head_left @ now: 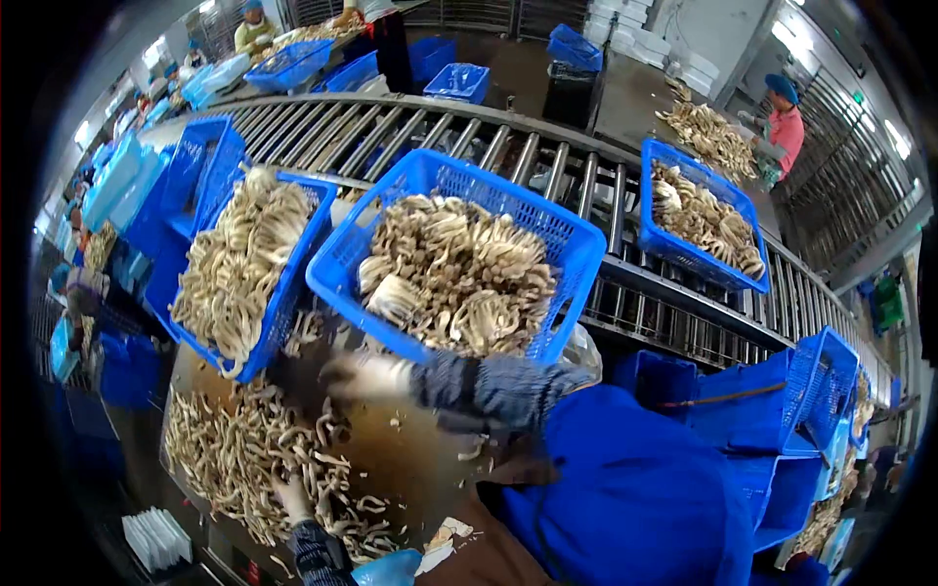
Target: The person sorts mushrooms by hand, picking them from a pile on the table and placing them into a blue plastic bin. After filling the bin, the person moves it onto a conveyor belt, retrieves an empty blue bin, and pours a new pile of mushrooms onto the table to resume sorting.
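Observation:
My right hand, in a pale glove and blurred by motion, hovers over the brown table just below the front rim of a blue basket full of grey-brown mushroom clusters. Its fingers look stretched out with nothing in them. My left hand, also gloved, rests in a pile of loose long-stemmed mushrooms at the table's near left. Its fingers are buried among the stems, so its grip is hidden. A dark patterned sleeve covers each forearm.
A second blue basket of mushrooms leans at the left, and a third sits on the curved roller conveyor. Stacked blue baskets stand at the right. Other workers stand at the far right and at the back left. A white packet stack lies near the bottom left.

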